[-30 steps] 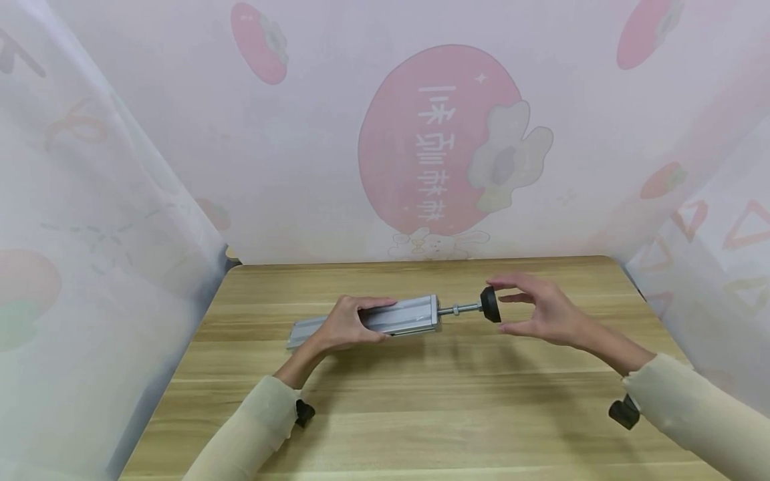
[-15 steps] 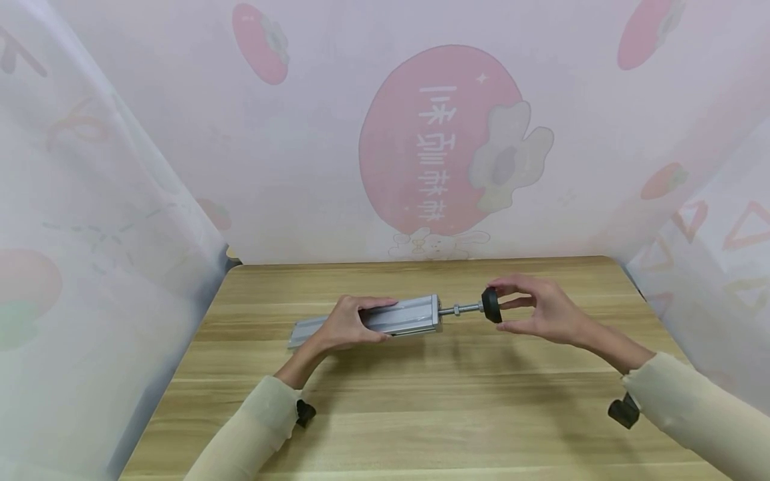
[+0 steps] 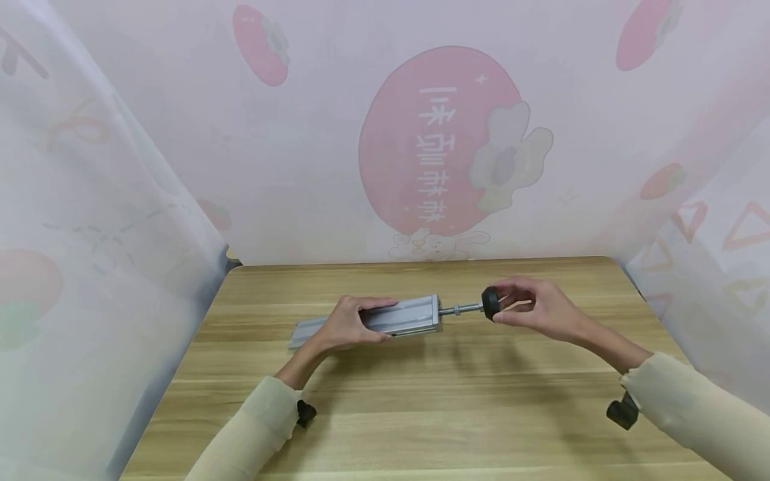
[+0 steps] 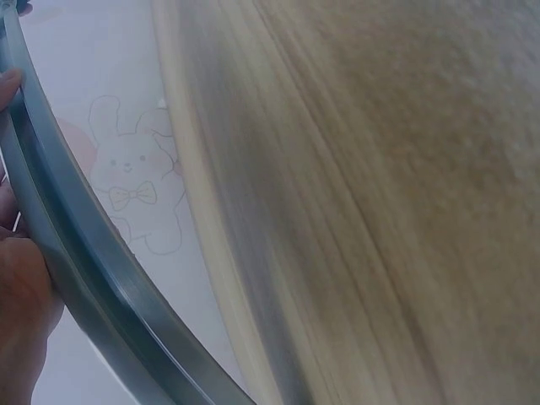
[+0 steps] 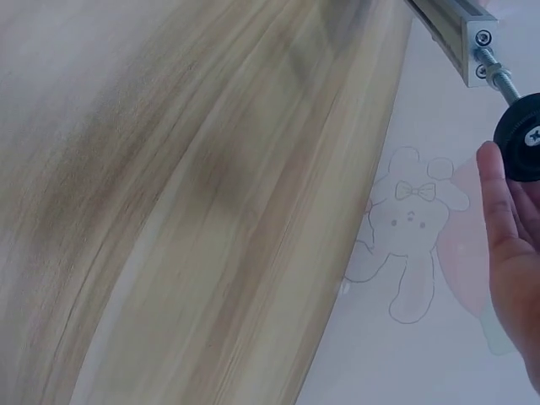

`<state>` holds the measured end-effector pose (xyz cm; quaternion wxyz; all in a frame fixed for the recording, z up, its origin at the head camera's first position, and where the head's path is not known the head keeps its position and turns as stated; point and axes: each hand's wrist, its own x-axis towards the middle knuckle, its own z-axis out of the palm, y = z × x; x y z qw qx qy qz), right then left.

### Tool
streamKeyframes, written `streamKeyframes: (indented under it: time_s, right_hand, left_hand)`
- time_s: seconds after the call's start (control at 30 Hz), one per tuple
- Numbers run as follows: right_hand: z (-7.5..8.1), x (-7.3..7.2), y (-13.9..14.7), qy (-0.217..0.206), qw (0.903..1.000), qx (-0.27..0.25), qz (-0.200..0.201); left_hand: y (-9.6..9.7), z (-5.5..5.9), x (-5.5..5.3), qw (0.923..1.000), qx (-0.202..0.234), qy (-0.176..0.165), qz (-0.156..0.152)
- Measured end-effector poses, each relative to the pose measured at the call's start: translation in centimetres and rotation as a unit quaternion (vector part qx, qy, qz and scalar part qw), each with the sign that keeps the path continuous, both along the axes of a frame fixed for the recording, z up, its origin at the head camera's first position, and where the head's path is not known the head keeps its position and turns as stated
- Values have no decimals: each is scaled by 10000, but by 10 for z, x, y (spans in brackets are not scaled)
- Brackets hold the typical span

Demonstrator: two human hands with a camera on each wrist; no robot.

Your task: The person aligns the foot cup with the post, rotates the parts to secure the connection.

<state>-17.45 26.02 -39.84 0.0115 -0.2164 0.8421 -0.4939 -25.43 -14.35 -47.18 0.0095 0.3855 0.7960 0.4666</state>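
A grey aluminium bar [image 3: 394, 316] lies on the wooden table [image 3: 421, 394], with a threaded rod [image 3: 462, 308] sticking out of its right end and a black round foot [image 3: 490, 304] on the rod's tip. My left hand [image 3: 349, 324] grips the bar's middle from the near side; the left wrist view shows the bar [image 4: 80, 278] against my palm. My right hand [image 3: 532, 308] pinches the black foot between thumb and fingers. In the right wrist view the foot [image 5: 519, 139] sits by my fingers [image 5: 498, 202], beside the bar's end [image 5: 464, 38].
Printed white curtains [image 3: 421, 133] close the table in at the back and both sides. Bare wood stretches in front of the bar toward me. Black wrist straps [image 3: 619, 411] show at both sleeves.
My right hand's fingers have closed in from a spread pose onto the black foot. The left hand and the bar have stayed where they were.
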Motion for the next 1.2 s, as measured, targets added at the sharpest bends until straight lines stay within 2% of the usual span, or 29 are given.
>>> streamKeyframes:
  time_s: [0.17,0.4,0.73,0.87,0.97,1.1,1.2]
  right_hand:
    - [2,1,-2,-275,9991,205,-259]
    - [4,2,-4,-966,9945,-53,-394]
    - [5,1,-3,-963,9949,117,-260]
    - [3,2,0,-351,9989,315,-75]
    - [0,1,0,545,9975,393,228]
    - [-4,-2,-1,1723,9817,389,705]
    - [-5,-3,-2,2161,9713,318,941]
  left_hand:
    - [0,0,0,10000,11,-22,3]
    - [1,0,-1,10000,-4,42,-43]
    - [-1,-1,0,9999,88,-4,-78]
    - [-1,-1,1,10000,17,-15,3]
    - [-1,0,1,10000,-16,7,31]
    - [-1,0,1,10000,2,13,22]
    - [0,0,1,10000,28,23,6]
